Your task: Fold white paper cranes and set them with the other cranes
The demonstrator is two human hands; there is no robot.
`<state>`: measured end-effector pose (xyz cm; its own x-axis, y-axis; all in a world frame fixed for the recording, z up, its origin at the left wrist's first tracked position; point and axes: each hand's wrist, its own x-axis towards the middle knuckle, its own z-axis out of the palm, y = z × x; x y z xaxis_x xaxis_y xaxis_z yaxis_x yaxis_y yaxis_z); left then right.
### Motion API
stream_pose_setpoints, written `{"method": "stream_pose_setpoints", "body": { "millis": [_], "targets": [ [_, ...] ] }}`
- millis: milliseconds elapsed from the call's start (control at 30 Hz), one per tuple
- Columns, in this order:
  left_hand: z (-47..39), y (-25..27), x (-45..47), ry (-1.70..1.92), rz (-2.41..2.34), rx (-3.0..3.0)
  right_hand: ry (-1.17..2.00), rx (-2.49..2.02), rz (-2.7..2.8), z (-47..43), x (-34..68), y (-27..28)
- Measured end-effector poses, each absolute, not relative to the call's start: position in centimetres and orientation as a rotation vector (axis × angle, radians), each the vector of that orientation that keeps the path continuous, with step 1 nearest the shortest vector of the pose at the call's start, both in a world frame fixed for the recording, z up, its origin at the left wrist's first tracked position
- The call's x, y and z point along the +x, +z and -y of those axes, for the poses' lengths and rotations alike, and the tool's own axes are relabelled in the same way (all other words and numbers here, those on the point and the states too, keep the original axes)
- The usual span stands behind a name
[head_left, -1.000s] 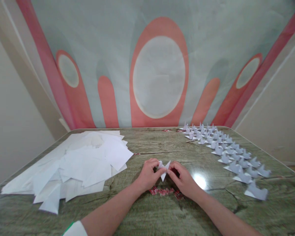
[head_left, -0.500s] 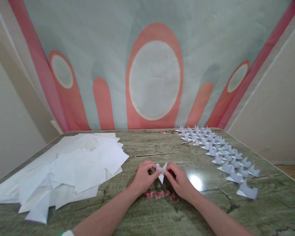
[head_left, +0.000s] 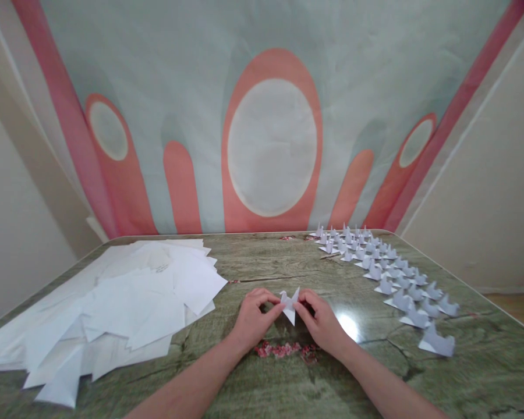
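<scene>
A small white origami bird (head_left: pixel 290 305) is held over the middle of the table, its pointed ends up and one tip hanging down. My left hand (head_left: pixel 257 317) pinches its left side between thumb and fingers. On the other side, my right hand (head_left: pixel 318 319) grips the right end in the same way. Both hands are closed on the folded paper, and parts of it are hidden by the fingertips.
Loose white paper sheets (head_left: pixel 126 308) lie in a spread pile on the left. Several finished white origami birds (head_left: pixel 402 299) stand in rows along the right side. The wood-patterned table (head_left: pixel 262 259) meets a printed backdrop (head_left: pixel 271 145) at its far edge.
The origami bird has tilted slightly and shifted a little to the right between my hands; its head end now looks bent. The whole view has moved slightly.
</scene>
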<state>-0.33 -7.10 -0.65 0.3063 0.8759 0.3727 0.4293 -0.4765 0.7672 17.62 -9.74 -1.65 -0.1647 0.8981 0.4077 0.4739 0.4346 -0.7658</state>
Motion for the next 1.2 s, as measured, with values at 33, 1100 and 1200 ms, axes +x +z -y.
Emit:
{"method": "stream_pose_setpoints", "body": {
  "millis": [33, 1100, 1200],
  "targets": [
    [7.1, -0.6, -0.3, 1.077, -1.163, 2.038, 0.595, -1.179, 1.788, 9.7, 17.7, -1.7],
    [8.1, -0.7, 0.2, 0.92, -1.278, 2.324, 0.224, -1.418, 1.853, 10.3, 16.6, -2.3],
    [8.1, -0.7, 0.2, 0.929, -1.26, 2.299, 0.212, -1.429, 1.86, 10.2, 16.6, -2.5]
  ]
}}
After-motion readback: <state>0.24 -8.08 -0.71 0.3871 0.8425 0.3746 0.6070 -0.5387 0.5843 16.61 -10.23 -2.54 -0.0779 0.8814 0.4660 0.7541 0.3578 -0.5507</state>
